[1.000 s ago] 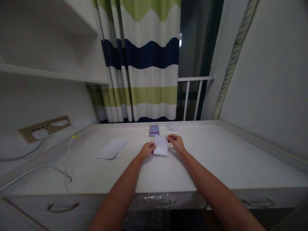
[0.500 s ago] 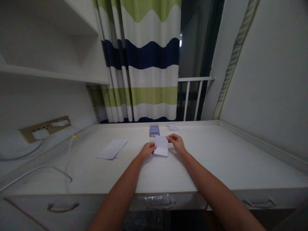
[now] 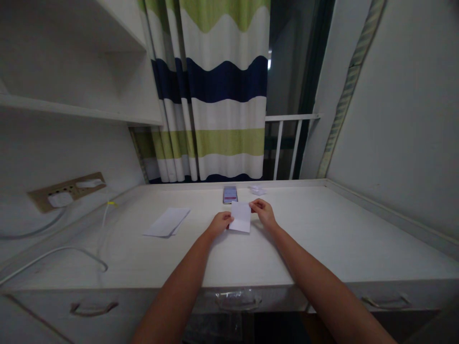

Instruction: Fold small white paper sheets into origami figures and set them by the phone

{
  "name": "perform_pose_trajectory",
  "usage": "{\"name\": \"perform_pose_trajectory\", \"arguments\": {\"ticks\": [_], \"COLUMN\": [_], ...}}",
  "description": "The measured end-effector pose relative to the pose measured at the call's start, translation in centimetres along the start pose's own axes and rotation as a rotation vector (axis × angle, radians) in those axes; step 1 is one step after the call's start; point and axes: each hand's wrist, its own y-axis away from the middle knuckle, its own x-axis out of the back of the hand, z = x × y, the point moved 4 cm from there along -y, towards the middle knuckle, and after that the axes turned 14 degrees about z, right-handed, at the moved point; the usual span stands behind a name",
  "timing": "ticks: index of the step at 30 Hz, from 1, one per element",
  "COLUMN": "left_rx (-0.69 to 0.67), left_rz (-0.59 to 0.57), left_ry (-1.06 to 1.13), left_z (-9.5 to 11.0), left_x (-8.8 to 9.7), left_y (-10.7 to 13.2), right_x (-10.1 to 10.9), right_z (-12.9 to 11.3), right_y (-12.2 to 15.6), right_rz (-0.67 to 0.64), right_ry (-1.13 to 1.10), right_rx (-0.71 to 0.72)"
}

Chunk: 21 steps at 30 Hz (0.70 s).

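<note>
A small white rectangular sheet of paper [image 3: 240, 218] is held up between my two hands over the white desk. My left hand [image 3: 220, 223] pinches its left edge, thumb on the near face. At the upper right corner, the fingertips of my right hand [image 3: 264, 212] are closed on the same paper. Just beyond it a phone [image 3: 230, 194] with a lit screen lies at the back of the desk. To the right of the phone sits a small crumpled or folded white paper piece [image 3: 257, 190].
More white sheets [image 3: 167, 222] lie overlapping on the left of the desk [image 3: 322, 239]. A pale cable [image 3: 68, 248] runs over its left end from a wall socket panel [image 3: 68, 191]. A striped curtain [image 3: 229, 81] hangs behind, and drawers with handles [image 3: 93, 309] line the front.
</note>
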Motion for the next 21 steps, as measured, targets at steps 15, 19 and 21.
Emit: {"name": "perform_pose_trajectory", "arguments": {"ticks": [15,19,21], "left_rx": [0.086,0.117,0.127], "left_rz": [0.143,0.151,0.146], "left_ry": [0.174,0.205,0.197], "left_z": [-0.6,-0.6,-0.6], "left_x": [0.5,0.4,0.4], "left_y": [-0.5,-0.5,-0.5], "right_x": [-1.2,-1.2,-1.2], "right_z": [2.0,1.8,1.6], "right_y": [1.0,1.0,1.0], "right_rz": [-0.189,-0.232,-0.253], "right_ry": [0.027,0.019,0.015], "right_rx": [-0.260,-0.232,-0.234]}}
